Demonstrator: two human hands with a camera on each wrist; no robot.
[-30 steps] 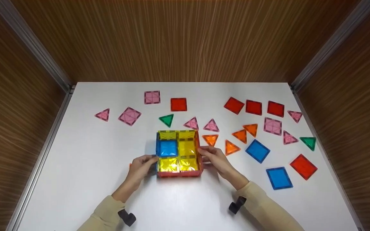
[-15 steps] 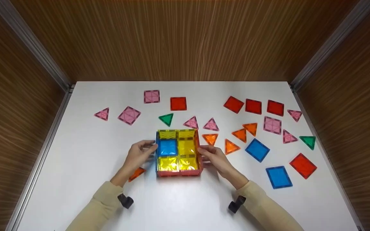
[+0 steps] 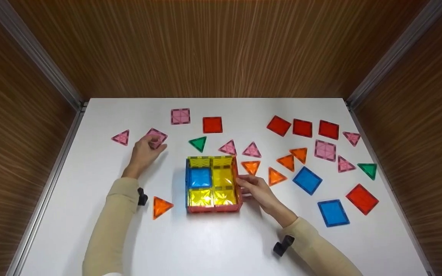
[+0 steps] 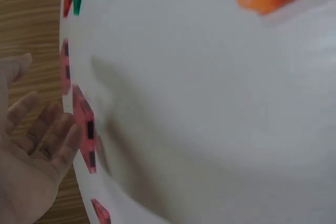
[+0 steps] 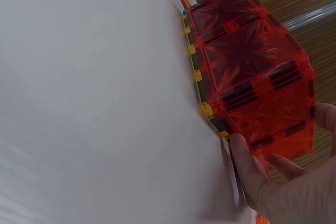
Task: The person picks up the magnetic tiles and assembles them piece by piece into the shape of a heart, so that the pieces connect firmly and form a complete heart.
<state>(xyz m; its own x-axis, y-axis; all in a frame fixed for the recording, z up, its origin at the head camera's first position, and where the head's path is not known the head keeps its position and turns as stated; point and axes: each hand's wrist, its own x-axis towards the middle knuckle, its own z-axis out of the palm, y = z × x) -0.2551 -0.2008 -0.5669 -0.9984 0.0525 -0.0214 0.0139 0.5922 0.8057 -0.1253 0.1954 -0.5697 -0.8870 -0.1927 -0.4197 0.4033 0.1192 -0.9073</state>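
A topless box of translucent magnetic tiles [image 3: 213,209] stands on the white table, with blue, yellow, orange and red walls. My right hand [image 3: 257,191] holds its right wall, and the right wrist view shows that hand [image 5: 294,182] with fingertips low and high on the red-orange side. Over to the left, my left hand [image 3: 142,155] hovers at a pink square tile [image 3: 159,135], partly covering it. In the left wrist view the left hand [image 4: 34,166] has spread fingers beside the pink square tile [image 4: 84,124]; whether they touch it I cannot tell.
An orange triangle [image 3: 161,207] lies by the left forearm. Behind the box are a green triangle [image 3: 198,143], a red square [image 3: 212,125] and another pink square [image 3: 180,116]. Several red, blue, pink and orange tiles lie scattered at right. Wooden panels [image 3: 221,50] enclose the table.
My left hand has left the box's blue side and moved away, up and left, to the pink square tile. The orange triangle is now uncovered. My right hand stays at the box.
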